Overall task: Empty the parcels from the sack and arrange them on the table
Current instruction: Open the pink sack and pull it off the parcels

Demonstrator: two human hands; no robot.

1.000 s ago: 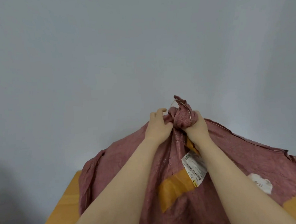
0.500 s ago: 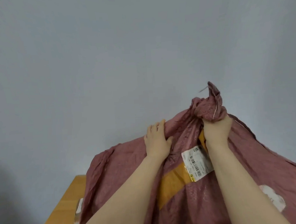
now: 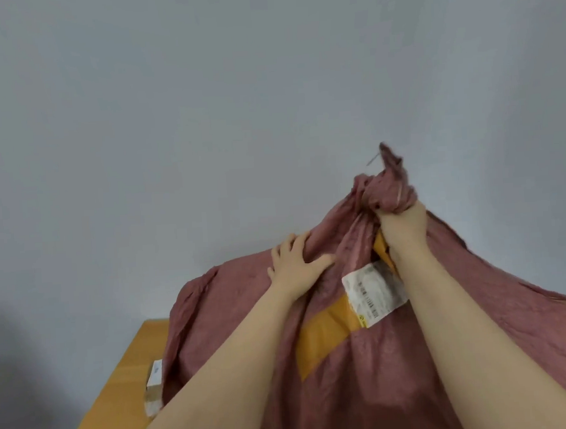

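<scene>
Place can't be told exactly; bare indoor room, prob. a parcel-sorting or staging spot. Only a plain grey-white wall (image 3: pixel 203 119) w/o decor is seen behind an orange-tan worktop (image 3: pixel 120 400). A worn reddish woven sack (image 3: pixel 368 391) w/ a barcode shipping label (image 3: pixel 374 291) and a small labelled parcel (image 3: pixel 154 388) at its edge point to courier/mail handling.

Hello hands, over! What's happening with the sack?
Right hand fisted on sack top. Left hand flat on sack. One parcel peeking out on table. Nothing blocking.
</scene>
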